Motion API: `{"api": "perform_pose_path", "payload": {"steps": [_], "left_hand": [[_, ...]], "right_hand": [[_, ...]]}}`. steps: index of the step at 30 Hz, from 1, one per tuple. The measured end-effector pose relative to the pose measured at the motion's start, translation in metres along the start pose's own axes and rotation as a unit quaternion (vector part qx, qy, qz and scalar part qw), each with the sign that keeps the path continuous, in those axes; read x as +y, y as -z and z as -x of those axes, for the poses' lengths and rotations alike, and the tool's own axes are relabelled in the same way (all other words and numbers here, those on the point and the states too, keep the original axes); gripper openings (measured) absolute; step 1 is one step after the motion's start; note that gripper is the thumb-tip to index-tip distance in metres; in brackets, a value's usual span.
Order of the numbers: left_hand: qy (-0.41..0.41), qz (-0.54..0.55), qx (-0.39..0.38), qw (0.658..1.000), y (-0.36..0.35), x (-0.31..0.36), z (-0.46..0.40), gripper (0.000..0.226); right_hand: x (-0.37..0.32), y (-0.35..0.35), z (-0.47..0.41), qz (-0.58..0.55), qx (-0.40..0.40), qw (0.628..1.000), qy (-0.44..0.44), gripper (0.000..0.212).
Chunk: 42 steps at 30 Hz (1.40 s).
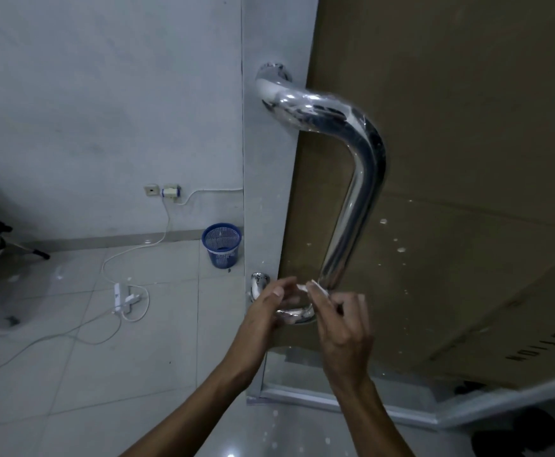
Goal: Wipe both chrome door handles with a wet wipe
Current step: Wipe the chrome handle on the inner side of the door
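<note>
A large chrome pull handle (355, 179) runs down the door edge in the middle of the head view, bending into the door at top and bottom. A small white wet wipe (315, 287) sits at the handle's lower bend. My right hand (342, 324) pinches the wipe between thumb and fingers. My left hand (269, 308) reaches in from the left beside the lower bend, with its fingertips close to the wipe's left end; whether they grip it I cannot tell. Only one handle is visible.
The door (450, 127) is covered with brown cardboard on the right. A blue mesh waste basket (221, 245) stands on the tiled floor by the wall. White cables and a power strip (122, 296) lie on the floor to the left. A dark chair leg (15, 249) shows at far left.
</note>
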State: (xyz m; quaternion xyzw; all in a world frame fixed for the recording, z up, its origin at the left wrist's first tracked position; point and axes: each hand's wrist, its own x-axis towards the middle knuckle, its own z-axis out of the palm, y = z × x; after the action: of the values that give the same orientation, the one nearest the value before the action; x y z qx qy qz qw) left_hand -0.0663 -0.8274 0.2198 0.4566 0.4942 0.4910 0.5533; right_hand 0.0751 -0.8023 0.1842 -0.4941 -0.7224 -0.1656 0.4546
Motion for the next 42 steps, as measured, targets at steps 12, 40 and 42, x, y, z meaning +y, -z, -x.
{"api": "perform_pose_path", "payload": {"steps": [12, 40, 42], "left_hand": [[0.007, -0.035, 0.035, 0.999, 0.038, -0.021, 0.015, 0.038], [-0.049, -0.09, -0.055, 0.993, 0.039, -0.028, 0.018, 0.019], [-0.046, -0.088, -0.052, 0.994, 0.037, -0.027, 0.016, 0.015]], "right_hand": [[-0.031, -0.028, 0.047, 0.02, -0.12, 0.983, -0.14, 0.034], [-0.039, 0.016, 0.021, -0.466, -0.213, 0.716, -0.473, 0.014], [-0.037, 0.018, 0.019, -0.458, -0.204, 0.729, -0.466, 0.02]]}}
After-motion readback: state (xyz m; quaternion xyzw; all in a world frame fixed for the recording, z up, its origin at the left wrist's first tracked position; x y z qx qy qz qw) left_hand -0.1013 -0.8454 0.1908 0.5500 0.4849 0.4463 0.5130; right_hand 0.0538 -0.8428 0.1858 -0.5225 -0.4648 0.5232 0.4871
